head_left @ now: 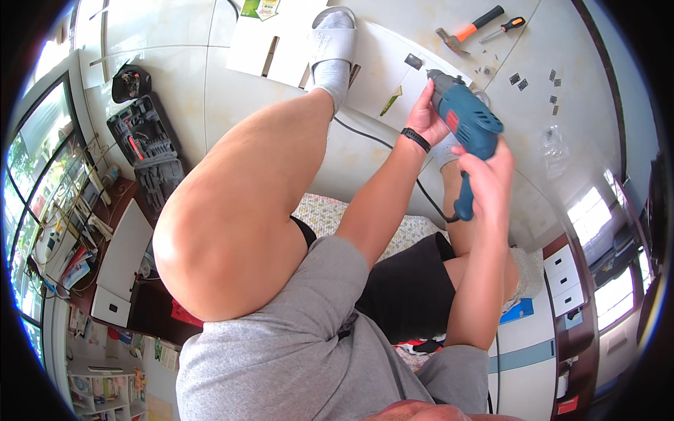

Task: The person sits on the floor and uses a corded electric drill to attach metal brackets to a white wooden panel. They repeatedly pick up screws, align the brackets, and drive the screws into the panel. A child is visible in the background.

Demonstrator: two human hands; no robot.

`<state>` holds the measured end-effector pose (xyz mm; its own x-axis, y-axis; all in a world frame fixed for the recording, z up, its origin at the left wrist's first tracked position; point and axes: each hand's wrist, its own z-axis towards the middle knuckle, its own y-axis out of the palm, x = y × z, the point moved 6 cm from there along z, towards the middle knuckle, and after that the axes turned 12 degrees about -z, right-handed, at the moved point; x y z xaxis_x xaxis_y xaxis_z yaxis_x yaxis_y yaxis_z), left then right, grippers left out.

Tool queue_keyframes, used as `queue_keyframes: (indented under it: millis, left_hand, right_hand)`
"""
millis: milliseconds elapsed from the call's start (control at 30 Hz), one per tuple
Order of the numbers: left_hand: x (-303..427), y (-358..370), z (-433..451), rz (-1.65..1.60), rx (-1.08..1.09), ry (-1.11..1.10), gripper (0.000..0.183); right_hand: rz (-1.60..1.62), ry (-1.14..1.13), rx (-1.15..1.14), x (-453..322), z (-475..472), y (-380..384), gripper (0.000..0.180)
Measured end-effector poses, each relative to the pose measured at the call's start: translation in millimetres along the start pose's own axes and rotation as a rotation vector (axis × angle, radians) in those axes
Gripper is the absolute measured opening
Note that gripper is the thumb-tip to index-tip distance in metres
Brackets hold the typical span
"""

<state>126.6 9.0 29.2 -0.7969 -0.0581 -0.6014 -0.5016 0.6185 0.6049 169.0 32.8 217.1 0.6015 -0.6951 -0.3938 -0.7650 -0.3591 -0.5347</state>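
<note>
A blue corded power drill [468, 113] is held in both hands above a white panel [368, 79] on the floor. My right hand [492, 171] grips its rear handle. My left hand [427, 116], with a black band at the wrist, supports the front of the drill's body, a finger lying along the dark front end. Just beyond the drill's tip, a small dark metal plate [414, 61] lies on the panel; the tip appears apart from it. My slippered foot [333, 47] rests on the slotted part of the panel.
A claw hammer [468, 30] and a screwdriver [504, 29] lie on the tiles beyond the panel. Several small dark plates [518, 81] and a clear plastic bag [554, 150] are to the right. The drill's black cord [368, 136] crosses the floor. An open tool case [147, 142] stands left.
</note>
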Motion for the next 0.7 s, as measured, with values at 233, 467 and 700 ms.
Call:
queue_keyframes:
  millis: [233,467,700]
  left_hand:
    - [-37.4,25.4,7.6,0.498,-0.181,-0.316,0.072]
    - [32.2,36.0,108.8,2.147,0.187,0.404,0.021]
    - [-23.8,50.8,246.1,3.156,-0.17,0.455,0.025]
  right_hand:
    - [0.531,0.056,0.046,-4.1,-31.9,-83.1,0.046]
    - [0.653,-0.008,0.389,13.0,-61.4,-159.9,0.046]
    - [0.846,0.152,0.36,54.5,-67.3,-174.6,0.056]
